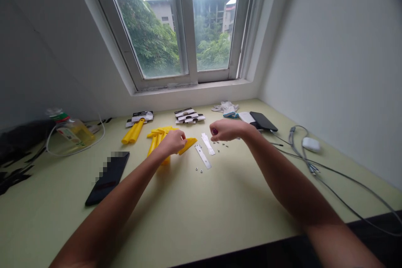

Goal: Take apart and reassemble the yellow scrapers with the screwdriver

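Closest to the camera: both forearms [292, 178], spread over the table [220, 213]. My right hand [229, 130] is clenched round a purple object [215, 131], mostly hidden. My left hand [172, 141] has its fingers curled at a yellow piece [188, 145] projecting rightward; whether I grip it, cannot tell. Metal strip [203, 157]: between hands, slightly toward me, long axis slanting far-left to near-right, far end nearer my left.
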The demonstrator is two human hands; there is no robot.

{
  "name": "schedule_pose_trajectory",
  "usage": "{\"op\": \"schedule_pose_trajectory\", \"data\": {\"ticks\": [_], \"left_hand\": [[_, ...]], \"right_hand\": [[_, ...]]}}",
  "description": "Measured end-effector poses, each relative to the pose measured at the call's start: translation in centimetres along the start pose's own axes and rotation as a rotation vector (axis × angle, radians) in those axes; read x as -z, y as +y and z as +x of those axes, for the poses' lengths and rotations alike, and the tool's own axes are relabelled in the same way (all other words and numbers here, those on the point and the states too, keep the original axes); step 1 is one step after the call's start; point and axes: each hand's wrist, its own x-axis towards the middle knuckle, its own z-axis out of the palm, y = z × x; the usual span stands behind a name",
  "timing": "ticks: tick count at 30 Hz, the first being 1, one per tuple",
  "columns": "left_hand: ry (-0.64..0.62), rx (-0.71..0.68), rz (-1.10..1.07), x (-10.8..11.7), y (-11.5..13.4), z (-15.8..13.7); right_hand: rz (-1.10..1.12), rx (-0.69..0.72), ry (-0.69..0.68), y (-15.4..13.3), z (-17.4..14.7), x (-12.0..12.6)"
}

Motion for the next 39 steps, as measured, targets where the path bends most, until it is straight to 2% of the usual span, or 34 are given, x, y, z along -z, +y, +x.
{"op": "schedule_pose_trajectory", "data": {"ticks": [6, 14, 20, 25, 31, 39], "left_hand": [[0.041, 0.021, 0.188, -0.3, 0.8, 0.7], [0.084, 0.036, 0.268, 0.0, 0.7, 0.3], [0.160, 0.016, 0.196, 0.8, 0.7, -0.9], [0.139, -0.041, 0.149, 0.8, 1.3, -1.8], [0.106, -0.035, 0.116, 0.7, 0.9, -1.5], [0.126, -0.037, 0.116, 0.7, 0.2, -1.3]], "right_hand": [[-0.033, 0.034, -0.001, -0.5, 0.1, -0.3], [-0.080, 0.103, -0.047, -2.9, 1.9, -3.5], [-0.084, -0.005, 0.018, -4.0, 2.9, -5.5], [-0.087, -0.090, 0.014, -4.5, 3.3, -6.5], [-0.108, -0.104, -0.014, -4.7, 3.3, -6.5], [-0.174, -0.143, 0.004, -5.6, 2.6, -6.2]]}}
